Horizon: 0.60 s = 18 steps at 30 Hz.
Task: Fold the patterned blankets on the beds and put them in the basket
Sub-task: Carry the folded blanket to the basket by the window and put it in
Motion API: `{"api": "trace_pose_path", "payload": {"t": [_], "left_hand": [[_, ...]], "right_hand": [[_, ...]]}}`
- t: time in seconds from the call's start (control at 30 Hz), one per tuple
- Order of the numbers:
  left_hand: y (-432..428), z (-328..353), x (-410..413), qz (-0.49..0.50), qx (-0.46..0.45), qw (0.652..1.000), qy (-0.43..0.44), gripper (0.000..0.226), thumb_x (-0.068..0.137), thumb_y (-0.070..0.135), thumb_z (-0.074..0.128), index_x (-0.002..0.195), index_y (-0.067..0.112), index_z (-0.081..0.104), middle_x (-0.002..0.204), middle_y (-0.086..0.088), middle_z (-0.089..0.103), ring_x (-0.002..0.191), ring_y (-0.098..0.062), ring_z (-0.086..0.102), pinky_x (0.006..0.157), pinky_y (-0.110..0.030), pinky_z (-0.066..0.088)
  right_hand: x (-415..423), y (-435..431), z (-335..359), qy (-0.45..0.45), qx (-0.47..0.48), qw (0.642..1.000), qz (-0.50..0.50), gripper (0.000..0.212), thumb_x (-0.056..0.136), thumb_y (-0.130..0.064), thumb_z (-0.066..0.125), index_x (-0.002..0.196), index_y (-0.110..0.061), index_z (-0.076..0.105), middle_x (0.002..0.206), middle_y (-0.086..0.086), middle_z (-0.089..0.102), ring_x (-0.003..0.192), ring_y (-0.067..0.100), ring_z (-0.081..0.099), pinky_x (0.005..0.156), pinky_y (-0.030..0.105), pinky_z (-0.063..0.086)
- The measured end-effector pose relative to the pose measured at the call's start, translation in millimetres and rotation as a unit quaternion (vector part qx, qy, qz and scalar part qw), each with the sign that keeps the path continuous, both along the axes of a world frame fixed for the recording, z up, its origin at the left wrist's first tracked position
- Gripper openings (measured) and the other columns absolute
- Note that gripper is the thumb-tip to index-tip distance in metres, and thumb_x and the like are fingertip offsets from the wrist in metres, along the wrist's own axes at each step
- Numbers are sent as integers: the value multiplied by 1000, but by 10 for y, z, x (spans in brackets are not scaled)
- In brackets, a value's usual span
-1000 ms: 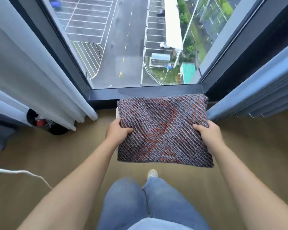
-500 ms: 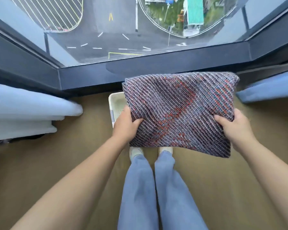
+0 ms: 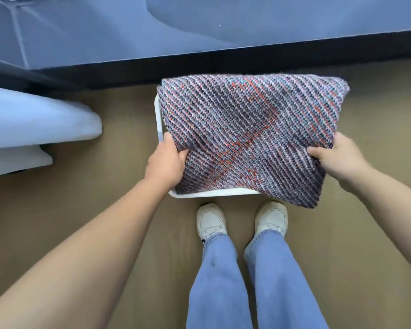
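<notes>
A folded patterned blanket [image 3: 249,136], knitted in grey, purple and orange diagonal stripes, hangs flat over a white basket [image 3: 205,194] on the floor. My left hand [image 3: 166,162] grips the blanket's near left edge. My right hand [image 3: 337,157] grips its right edge. The blanket covers almost the whole basket; only the white rim shows along the left side and the near side. Whether the blanket touches the basket I cannot tell.
The basket stands on a tan floor against a dark window ledge [image 3: 223,55]. A pale curtain hem [image 3: 33,122] lies at the left. My two white shoes [image 3: 242,219] stand just before the basket's near rim.
My view has tilted down from the window to the floor. Both hands have carried the folded blanket forward and lower, so it now hangs over the white basket.
</notes>
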State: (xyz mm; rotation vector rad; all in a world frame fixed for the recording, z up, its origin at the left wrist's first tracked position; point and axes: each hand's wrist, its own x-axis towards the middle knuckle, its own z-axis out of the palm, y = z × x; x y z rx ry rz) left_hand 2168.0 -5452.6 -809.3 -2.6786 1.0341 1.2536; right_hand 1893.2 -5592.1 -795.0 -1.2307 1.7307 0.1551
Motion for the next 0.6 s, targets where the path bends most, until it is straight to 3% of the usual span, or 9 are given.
{"api": "trace_pose_path", "payload": {"t": [0.13,0.33,0.43,0.53,0.6], "left_hand": [[15,-127,72,-7,53,999,0,32,93,30,48,111,6,38,111,-24,56,100,-43,54,73,-38,37],[-240,-363,0,-83,147,985,-27,34,89,0,36,123,-5,34,123,-27,49,112,-45,50,89,-48,41],[-353,-447,-101,-105,185,976,-34,36,89,-2,34,125,-6,34,130,-26,45,117,-43,48,92,-47,41],[-374,-556,-167,-94,181,978,-46,35,92,-1,32,127,-6,34,132,-24,43,119,-41,48,92,-46,42],[-339,-583,-200,-75,154,983,-60,52,93,4,41,138,-7,17,141,-24,31,126,-39,40,96,-45,40]], "right_hand": [[105,-76,-144,63,18,996,55,31,84,-4,55,115,-8,57,121,14,60,109,33,55,97,43,43],[301,-254,-267,210,33,944,252,10,85,-6,51,90,2,50,107,30,59,84,38,53,70,36,40],[378,-245,-391,254,24,915,311,23,84,-9,51,103,4,49,115,30,55,98,43,55,81,43,45],[405,-187,-530,254,-4,910,326,34,87,-8,48,118,7,42,123,28,46,108,47,51,89,48,43],[384,-127,-577,237,-35,916,321,49,89,-12,53,130,7,32,130,27,38,113,47,47,91,50,42]]}}
